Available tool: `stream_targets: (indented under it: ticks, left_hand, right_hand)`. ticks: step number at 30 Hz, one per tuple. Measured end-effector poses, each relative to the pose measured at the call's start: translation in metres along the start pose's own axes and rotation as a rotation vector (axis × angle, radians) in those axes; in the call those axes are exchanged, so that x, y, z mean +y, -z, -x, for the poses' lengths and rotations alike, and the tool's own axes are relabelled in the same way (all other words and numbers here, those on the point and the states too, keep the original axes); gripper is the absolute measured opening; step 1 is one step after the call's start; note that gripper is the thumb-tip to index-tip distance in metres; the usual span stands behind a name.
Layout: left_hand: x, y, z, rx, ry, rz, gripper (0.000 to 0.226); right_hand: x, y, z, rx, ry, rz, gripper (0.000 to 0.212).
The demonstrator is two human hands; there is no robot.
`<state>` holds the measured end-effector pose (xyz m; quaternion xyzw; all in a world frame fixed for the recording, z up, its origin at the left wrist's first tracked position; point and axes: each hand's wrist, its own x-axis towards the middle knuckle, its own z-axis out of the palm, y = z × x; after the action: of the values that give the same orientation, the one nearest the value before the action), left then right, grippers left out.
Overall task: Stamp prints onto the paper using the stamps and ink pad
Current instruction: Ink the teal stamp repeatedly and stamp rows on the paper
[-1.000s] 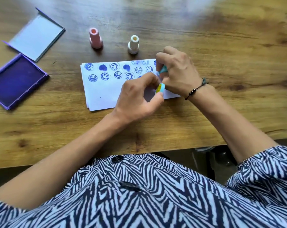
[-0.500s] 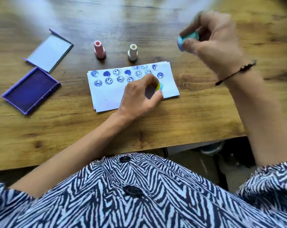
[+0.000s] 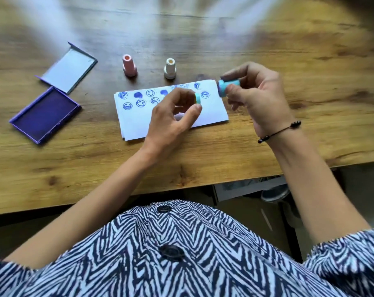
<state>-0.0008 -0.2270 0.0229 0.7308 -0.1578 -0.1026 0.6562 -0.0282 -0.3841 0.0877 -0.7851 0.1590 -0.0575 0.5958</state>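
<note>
A teal stamp [image 3: 227,87] is pinched on its side by the right hand [image 3: 256,97], just off the paper's [image 3: 211,113] right edge, its inked face turned left. A cap [image 3: 197,98] is pinched by the left hand [image 3: 171,118] above the paper. The stamp is judged light, rigid and smooth — best held round its barrel, clear of the wet face. The ink pad [image 3: 45,115] lies open, well to the left.

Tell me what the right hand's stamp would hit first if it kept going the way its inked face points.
The right hand holds the blue stamp face leftward; first in line looks like the cap pinched in the left hand, though depth is unclear.
</note>
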Motion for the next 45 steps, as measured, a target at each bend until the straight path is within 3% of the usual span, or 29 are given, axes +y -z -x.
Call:
stream_targets:
  ticks: [7, 20, 22, 25, 28, 31, 38, 45]
  left_hand:
    - [-0.003, 0.012, 0.013, 0.091, 0.025, 0.064, 0.013]
    - [-0.003, 0.017, 0.025, 0.1, 0.026, 0.054, 0.012]
    - [0.0, 0.014, 0.024, 0.067, -0.008, -0.024, 0.017]
    - [0.006, 0.002, 0.01, -0.08, -0.156, -0.252, 0.025]
    - [0.005, -0.015, -0.003, -0.206, -0.257, -0.425, 0.021]
    - [-0.004, -0.022, -0.008, -0.203, -0.236, -0.469, 0.019]
    - [-0.004, -0.019, -0.009, -0.164, -0.118, -0.363, 0.021]
    - [-0.001, -0.015, -0.01, -0.161, -0.067, -0.309, 0.02]
  right_hand:
    - [0.008, 0.003, 0.011, 0.04, -0.029, -0.082, 0.023]
    - [0.022, 0.0, 0.012, 0.061, -0.149, -0.328, 0.025]
    - [0.022, 0.001, 0.006, 0.084, -0.122, -0.236, 0.026]
    - [0.02, 0.001, -0.018, 0.097, -0.005, 0.135, 0.02]
    - [0.016, -0.005, -0.042, -0.006, 0.189, 0.566, 0.019]
    - [0.015, -0.01, -0.058, -0.102, 0.329, 0.837, 0.022]
    - [0.019, -0.012, -0.066, -0.155, 0.377, 0.996, 0.024]
    - [0.015, -0.016, -0.066, -0.161, 0.367, 0.998, 0.026]
